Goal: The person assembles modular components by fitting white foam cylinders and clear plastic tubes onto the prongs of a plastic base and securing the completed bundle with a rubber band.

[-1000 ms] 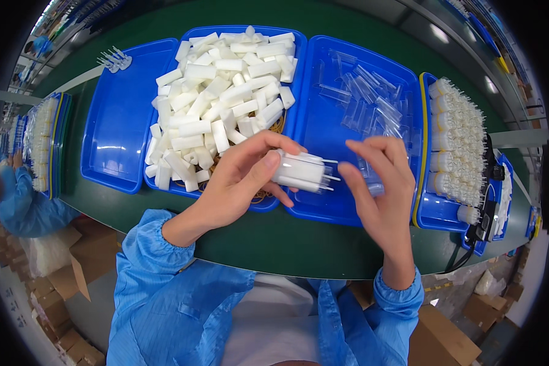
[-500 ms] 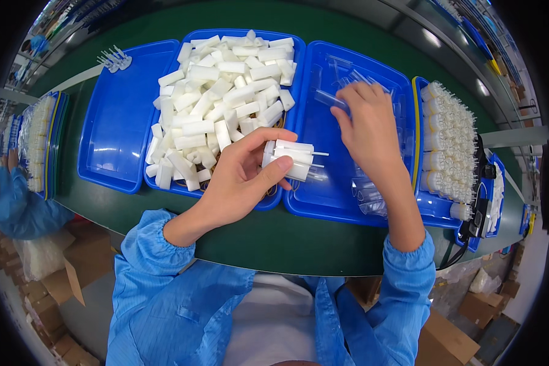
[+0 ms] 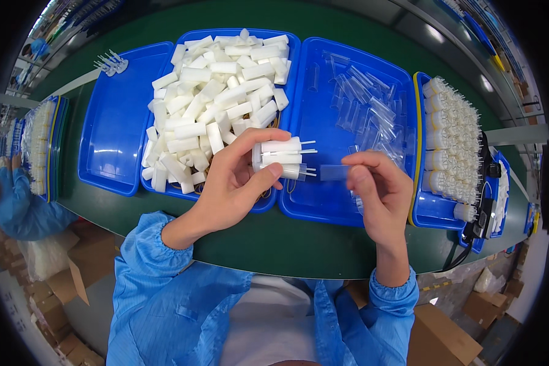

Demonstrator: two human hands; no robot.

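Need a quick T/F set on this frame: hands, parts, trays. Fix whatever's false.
1. The left hand holds a white assembly with thin pins. True.
2. The pins point back toward the left wrist. False: they point toward the right hand.
3. The right hand is empty. False: it pinches a clear piece.
4. White blocks are heaped in a blue tray. True.
5. The loose clear pieces lie in a tray right of the white blocks. True.

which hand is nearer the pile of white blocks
Left. The left hand is by the lower right edge of the white blocks; the right hand is farther right, near the clear pieces.
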